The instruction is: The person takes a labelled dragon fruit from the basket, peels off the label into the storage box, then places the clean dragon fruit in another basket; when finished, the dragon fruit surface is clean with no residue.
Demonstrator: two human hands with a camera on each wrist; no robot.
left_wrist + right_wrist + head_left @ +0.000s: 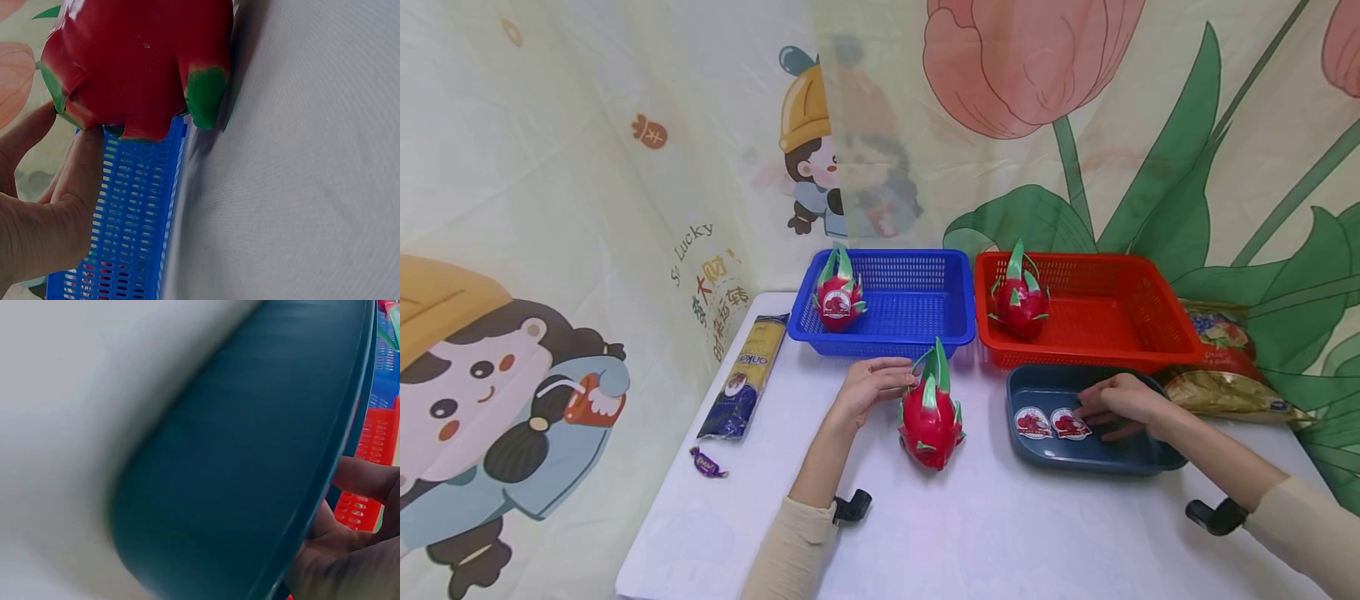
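A red dragon fruit [929, 421] with green leaf tips stands on the white table, also large in the left wrist view. My left hand [874, 387] is at its upper left side, thumb and fingertips pinching a green-tipped scale. My right hand [1123, 404] reaches into a dark blue tray [1093, 463], its fingers pointing down and left. Two round white labels with red fruit pictures lie in the tray: a left label [1032, 423] and a right label [1069, 425]. The right fingertips are right at the edge of the right label. In the right wrist view the tray wall hides those fingertips.
Behind stand a blue basket [898, 343] holding a labelled dragon fruit [837, 303] and a red basket [1093, 357] holding another dragon fruit [1021, 302]. A pasta packet [747, 375] and a purple candy [707, 463] lie left; a gold-red bag [1225, 387] lies right.
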